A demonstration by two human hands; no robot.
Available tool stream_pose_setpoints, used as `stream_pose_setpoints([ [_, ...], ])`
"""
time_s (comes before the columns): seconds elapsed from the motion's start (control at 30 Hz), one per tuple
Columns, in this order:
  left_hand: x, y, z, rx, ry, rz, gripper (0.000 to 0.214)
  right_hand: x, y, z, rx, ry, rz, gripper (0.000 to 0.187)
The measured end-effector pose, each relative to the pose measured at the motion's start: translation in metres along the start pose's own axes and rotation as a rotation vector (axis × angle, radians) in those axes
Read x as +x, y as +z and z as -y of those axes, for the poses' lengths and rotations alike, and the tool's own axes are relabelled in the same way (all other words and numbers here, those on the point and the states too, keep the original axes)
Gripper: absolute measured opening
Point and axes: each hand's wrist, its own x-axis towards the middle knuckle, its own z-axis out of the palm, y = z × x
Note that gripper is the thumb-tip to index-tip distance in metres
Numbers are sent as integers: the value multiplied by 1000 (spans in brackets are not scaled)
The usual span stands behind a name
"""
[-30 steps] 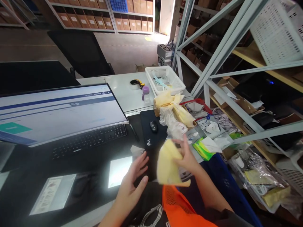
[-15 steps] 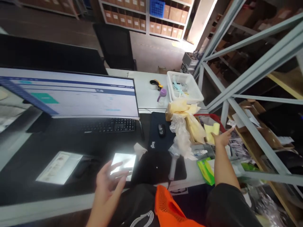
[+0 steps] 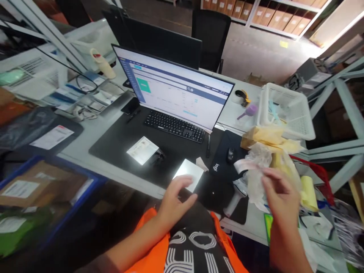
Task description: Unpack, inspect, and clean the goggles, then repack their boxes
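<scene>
My left hand (image 3: 179, 199) is over the near edge of a flat, glossy white square (image 3: 191, 172) on the black desk mat (image 3: 113, 138). Its fingers are curved and apart; the fingertips overlap the square, but I cannot tell if they touch it. My right hand (image 3: 281, 193), raised at the right, pinches a pale, strip-like piece of paper (image 3: 246, 165) between thumb and fingers. Behind that strip lie crumpled clear plastic (image 3: 259, 155) and a grey-white handheld scanner (image 3: 236, 199). A second glossy flat packet (image 3: 142, 149) with faint print rests further left, beside a dark cable.
A monitor (image 3: 176, 83) and keyboard (image 3: 174, 126) stand behind the mat. The mouse (image 3: 231, 154) is right of them. Yellow paper (image 3: 277, 137), a white basket (image 3: 287, 110) and a yellow roll (image 3: 309, 191) fill the right side. A blue crate (image 3: 93, 189) sits low at the left.
My right hand has come back from the far right, bringing the pale strip over the desk. My left hand stays by the glossy square. The view has turned left.
</scene>
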Motion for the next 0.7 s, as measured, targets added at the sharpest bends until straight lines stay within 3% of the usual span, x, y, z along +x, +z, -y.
stream_pose_setpoints([
  [0.1,-7,-5,2,-75,-59,-32,59,-27,50,66,222,-38,403,9],
  [0.2,-19,-15,8,-169,-168,2,79,-43,84,102,302,4,617,12],
  [0.33,-33,-27,19,-252,-372,2,66,-56,111,120,251,39,674,13],
  [0.43,-37,-32,28,-354,-492,-23,55,-60,124,121,232,167,689,15],
  [0.57,-32,-36,36,-445,-529,-60,44,-64,132,112,277,438,650,22],
  [0.7,-26,-36,39,-340,-517,-67,39,-72,133,107,359,604,628,26],
])
